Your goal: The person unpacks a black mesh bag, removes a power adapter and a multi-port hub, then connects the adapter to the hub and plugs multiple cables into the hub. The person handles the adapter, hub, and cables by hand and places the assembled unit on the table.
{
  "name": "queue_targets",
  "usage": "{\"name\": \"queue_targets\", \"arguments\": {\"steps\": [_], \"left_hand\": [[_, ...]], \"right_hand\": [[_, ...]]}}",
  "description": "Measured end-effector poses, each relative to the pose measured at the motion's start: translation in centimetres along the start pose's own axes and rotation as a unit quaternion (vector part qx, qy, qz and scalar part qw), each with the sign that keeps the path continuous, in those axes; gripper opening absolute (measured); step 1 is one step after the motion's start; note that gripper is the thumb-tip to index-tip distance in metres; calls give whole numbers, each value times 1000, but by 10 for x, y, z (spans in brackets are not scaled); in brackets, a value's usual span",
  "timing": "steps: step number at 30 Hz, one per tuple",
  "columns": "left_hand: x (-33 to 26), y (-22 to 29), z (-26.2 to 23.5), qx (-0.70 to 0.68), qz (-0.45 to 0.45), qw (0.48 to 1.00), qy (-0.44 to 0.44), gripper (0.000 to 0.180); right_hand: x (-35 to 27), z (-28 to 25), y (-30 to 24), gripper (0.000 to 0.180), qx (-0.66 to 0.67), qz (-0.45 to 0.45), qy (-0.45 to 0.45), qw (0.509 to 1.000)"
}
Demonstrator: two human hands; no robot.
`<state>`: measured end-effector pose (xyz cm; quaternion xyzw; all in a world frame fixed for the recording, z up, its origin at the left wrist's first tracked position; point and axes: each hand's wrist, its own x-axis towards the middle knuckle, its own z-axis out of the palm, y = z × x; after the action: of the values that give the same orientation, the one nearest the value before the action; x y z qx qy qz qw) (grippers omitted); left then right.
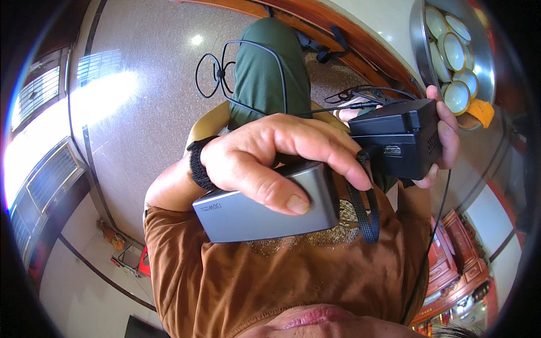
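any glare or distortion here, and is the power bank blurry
Head view: white glare washes out part of the floor at left; a smaller highlight shines near the green trouser leg; straight edges bow toward the dark rim; the grey power bank looks sharp.

- From where I stand, the power bank [267,211] looks like smooth metal, satin grey.
- The black box [394,127] looks like plastic, mostly matt.
- The looped strap [369,225] is braided, ribbed on its surface.
- The wristband [199,164] is rough, matt cloth.
- Shirt [321,276] and trousers [267,73]: soft, matt cloth.
- The floor [152,50] is speckled and polished.
- Over there, a shiny metal basin [486,56] and glossy glazed bowls [452,52].
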<state>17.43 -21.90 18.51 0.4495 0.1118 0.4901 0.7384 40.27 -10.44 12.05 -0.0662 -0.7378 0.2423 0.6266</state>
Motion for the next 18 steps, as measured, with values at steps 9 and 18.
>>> {"name": "queue_targets", "arguments": {"steps": [9,18], "left_hand": [[4,-1,-1,-2,34,999,-6,57],[-6,-1,-5,-166,-30,983,68,90]], "right_hand": [[-6,-17,-24,56,-99,118,-54,986],[-9,-39,-22,48,-87,133,-92,983]]}}
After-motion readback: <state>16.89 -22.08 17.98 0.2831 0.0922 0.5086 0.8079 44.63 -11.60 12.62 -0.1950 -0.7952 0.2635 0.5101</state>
